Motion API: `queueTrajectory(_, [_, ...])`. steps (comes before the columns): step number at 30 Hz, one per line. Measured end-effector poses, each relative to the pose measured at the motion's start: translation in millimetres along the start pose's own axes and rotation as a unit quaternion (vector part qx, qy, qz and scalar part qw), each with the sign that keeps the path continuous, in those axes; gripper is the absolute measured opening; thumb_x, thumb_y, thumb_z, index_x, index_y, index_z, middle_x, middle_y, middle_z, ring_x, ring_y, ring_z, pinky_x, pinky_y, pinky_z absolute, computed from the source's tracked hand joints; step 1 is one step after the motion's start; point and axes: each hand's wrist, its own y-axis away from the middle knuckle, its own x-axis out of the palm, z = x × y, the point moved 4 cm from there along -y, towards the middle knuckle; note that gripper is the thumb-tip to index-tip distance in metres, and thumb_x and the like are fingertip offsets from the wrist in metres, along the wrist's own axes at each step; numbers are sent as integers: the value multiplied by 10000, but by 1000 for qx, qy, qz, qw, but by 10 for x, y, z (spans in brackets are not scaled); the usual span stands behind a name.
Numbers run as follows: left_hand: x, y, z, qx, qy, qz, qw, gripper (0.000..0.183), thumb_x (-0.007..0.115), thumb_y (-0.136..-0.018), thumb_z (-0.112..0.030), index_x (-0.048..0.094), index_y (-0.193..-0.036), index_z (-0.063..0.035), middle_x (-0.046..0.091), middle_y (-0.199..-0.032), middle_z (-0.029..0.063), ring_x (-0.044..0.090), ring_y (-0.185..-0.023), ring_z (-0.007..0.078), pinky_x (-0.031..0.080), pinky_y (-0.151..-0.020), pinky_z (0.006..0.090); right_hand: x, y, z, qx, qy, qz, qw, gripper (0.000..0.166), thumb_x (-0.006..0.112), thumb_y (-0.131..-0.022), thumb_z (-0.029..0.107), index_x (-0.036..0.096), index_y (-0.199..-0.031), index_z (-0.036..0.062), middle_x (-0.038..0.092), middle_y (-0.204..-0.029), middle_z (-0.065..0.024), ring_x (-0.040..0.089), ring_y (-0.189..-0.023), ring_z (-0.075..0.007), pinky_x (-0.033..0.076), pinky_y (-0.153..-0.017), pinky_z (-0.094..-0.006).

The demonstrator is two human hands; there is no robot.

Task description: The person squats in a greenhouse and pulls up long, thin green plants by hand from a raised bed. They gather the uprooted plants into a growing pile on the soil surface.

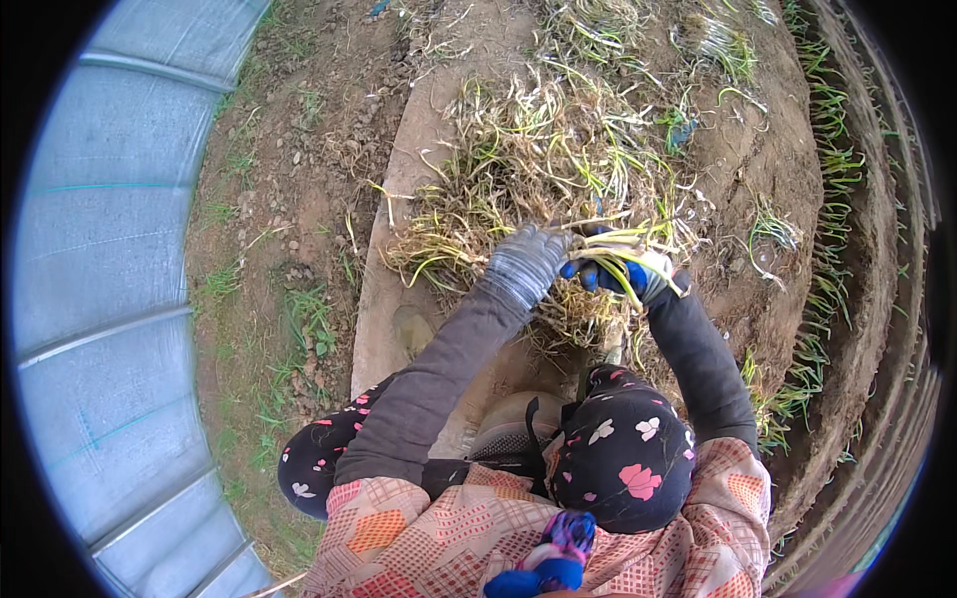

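Observation:
My right hand (pixel 624 278), in a blue and white work glove, holds a small bunch of green onion-like plants (pixel 624 247), their pale stalks and yellow-green leaves lying across the palm. Close to the left end of that bunch is my left hand (pixel 529 258) in a grey glove, its back towards me and its fingers curled. What its fingertips grip is hidden. Under and beyond both hands spreads a tangled heap of similar uprooted plants (pixel 523 161), with dry brown roots and leaves.
Smaller bunches (pixel 774 228) lie on bare soil to the right, with another bunch (pixel 721 45) farther off. Rows of growing green plants (pixel 830 202) line the far right. A plastic-sheet wall with ribs (pixel 112 247) curves along the left. My flower-print knees (pixel 624 448) are close below the hands.

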Motion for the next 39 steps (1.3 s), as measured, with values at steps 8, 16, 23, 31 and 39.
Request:
queueTrajectory(8, [111,365,900,-242,322,-18,915,236,458,-888,-211,552,-1033,-49,606,-928,89,575,-807,211,461,-691,326,-327,38,-15,10,84,-78,993,348,489,-861,107,461,-1191,0,613,-881,-96,617,-745,-148,512,-644,-220])
queueTrajectory(16, [734,636,744,-285,872,-72,391,217,528,-859,-131,515,-1018,17,571,-900,145,586,-746,215,536,-647,320,109,-327,-279,115,-108,-24,987,644,623,-798,199,296,-1305,-25,548,-1118,-144,527,-1008,-177,443,-838,-293])
queueTrajectory(23, [566,458,306,-218,829,41,513,275,468,-904,-222,505,-1134,-75,600,-813,49,573,-585,147,499,-532,295,250,-560,-118,96,-42,-115,988,360,679,-749,208,585,-1045,26,606,-851,-41,547,-674,-98,444,-575,-232])
queueTrajectory(31, [219,500,321,-133,693,13,709,230,536,-868,-232,590,-983,-40,609,-781,55,574,-681,162,478,-609,289,197,-457,-146,123,-42,-123,984,222,714,-704,101,613,-887,26,600,-708,-17,533,-565,-76,424,-493,-223])
queueTrajectory(39, [673,770,850,-332,835,-44,437,180,572,-836,-158,571,-960,-27,608,-873,70,620,-721,180,519,-581,270,-423,-231,-183,141,124,-299,936,192,690,-696,72,628,-862,-1,631,-703,-41,579,-602,-110,477,-563,-246])
